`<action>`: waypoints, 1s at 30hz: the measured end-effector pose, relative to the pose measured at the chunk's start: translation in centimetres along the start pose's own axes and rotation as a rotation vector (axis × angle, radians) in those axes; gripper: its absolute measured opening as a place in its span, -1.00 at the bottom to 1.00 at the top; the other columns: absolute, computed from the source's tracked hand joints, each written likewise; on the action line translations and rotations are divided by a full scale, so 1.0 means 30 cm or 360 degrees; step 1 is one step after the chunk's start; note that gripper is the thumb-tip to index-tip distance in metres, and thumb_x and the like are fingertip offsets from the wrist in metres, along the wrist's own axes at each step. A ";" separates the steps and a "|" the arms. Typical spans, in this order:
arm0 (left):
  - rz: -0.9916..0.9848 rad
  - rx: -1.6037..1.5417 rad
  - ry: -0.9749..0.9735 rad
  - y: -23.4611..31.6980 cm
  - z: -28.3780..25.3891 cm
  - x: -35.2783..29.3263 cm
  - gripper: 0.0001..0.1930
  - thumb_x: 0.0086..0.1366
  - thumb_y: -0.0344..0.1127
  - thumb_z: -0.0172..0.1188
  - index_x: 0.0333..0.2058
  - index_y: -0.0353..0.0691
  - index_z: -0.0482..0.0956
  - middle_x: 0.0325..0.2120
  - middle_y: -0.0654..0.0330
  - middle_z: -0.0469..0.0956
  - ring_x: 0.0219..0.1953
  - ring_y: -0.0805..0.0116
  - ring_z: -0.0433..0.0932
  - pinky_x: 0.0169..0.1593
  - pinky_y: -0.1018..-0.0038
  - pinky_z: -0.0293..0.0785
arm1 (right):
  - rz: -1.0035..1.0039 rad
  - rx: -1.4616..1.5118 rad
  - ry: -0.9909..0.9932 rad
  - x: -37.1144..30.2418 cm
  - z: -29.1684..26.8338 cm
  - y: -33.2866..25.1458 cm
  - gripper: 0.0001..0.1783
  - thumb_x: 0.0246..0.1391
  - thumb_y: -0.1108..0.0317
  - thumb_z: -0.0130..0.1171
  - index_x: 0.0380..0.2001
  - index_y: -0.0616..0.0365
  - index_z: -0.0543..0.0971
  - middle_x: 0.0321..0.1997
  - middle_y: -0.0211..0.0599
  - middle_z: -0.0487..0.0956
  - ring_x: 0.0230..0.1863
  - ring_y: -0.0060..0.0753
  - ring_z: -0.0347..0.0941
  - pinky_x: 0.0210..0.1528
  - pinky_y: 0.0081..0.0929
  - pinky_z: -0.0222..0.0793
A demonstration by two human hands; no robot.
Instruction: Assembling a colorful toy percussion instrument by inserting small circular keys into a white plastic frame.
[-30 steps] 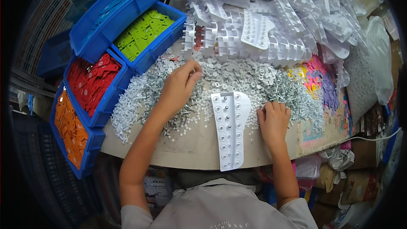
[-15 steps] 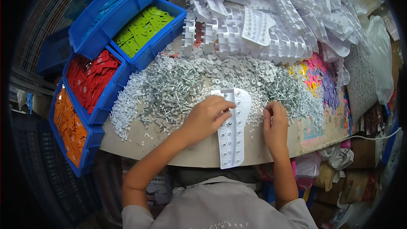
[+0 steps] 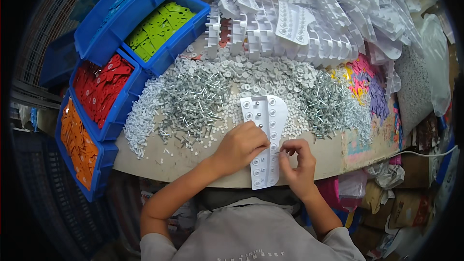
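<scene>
My right hand (image 3: 300, 166), grip holding a pin (image 3: 277, 152), reaches the white panel (image 3: 274, 129) at four o'clock, joining my left hand (image 3: 240, 147), grip unclear.

Left hand (image 3: 244, 147) covers part of white panel (image 3: 274, 124); right hand (image 3: 297, 164) pinches thin piece (image 3: 278, 152) beside it. Metal pins (image 3: 194, 101) heap beyond.

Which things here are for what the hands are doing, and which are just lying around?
In use, it seems:
White panel, under the left hand
Thin pin, it looks like, by the right hand's fingertips
Metal pins nearby, probably

Lying about, probably:
Red pieces
Green pieces
Orange pieces
Purple pieces
Clear bag
</scene>
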State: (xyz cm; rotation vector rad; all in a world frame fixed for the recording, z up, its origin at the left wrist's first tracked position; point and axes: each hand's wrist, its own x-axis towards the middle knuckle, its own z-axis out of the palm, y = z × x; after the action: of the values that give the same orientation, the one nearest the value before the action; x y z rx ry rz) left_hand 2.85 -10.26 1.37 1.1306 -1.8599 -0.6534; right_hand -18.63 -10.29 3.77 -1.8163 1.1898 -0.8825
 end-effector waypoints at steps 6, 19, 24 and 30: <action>0.0012 0.0008 0.0088 -0.006 0.018 -0.030 -0.83 0.06 -0.51 0.41 -0.37 -0.22 0.61 -0.41 0.23 0.60 -0.32 0.18 0.54 -0.20 0.29 0.45 | 0.0029 -0.0042 -0.0144 -0.022 0.037 0.000 -0.76 0.06 0.57 0.34 -0.19 0.20 0.54 -0.26 -0.25 0.59 -0.25 -0.34 0.58 -0.19 -0.41 0.47; 0.0086 0.0223 0.0041 0.022 -0.007 -0.063 -0.88 0.14 -0.40 0.39 -0.33 -0.16 0.66 -0.25 0.23 0.60 -0.15 0.21 0.53 -0.04 0.24 0.34 | -0.0365 -0.0226 -0.0291 0.000 0.042 -0.020 -0.74 -0.10 0.69 0.34 -0.33 0.21 0.56 -0.28 -0.25 0.62 -0.23 -0.11 0.49 -0.19 -0.30 0.47; -0.0140 0.0563 0.0268 -0.016 -0.092 -0.074 -0.90 0.17 -0.38 0.37 -0.32 -0.17 0.66 -0.24 0.22 0.58 -0.13 0.20 0.52 -0.01 0.22 0.32 | -0.0482 -0.0384 -0.0311 0.000 0.039 -0.015 -0.77 -0.09 0.65 0.38 -0.33 0.22 0.59 -0.27 -0.24 0.62 -0.22 -0.10 0.48 -0.17 -0.27 0.46; -0.0305 0.0919 0.0371 -0.087 -0.194 -0.018 -0.90 0.15 -0.45 0.36 -0.33 -0.17 0.67 -0.30 0.23 0.55 -0.16 0.19 0.50 -0.02 0.25 0.30 | -0.0551 -0.0428 -0.0297 0.010 0.000 -0.045 -0.82 -0.01 0.56 0.36 -0.29 0.22 0.61 -0.28 -0.15 0.60 -0.19 -0.09 0.49 -0.11 -0.22 0.42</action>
State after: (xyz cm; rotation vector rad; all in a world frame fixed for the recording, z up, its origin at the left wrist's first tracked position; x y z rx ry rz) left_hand 9.16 -11.02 2.12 1.6902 -1.7947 -0.0636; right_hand -18.00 -10.23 4.99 -2.3165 0.9247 -0.7437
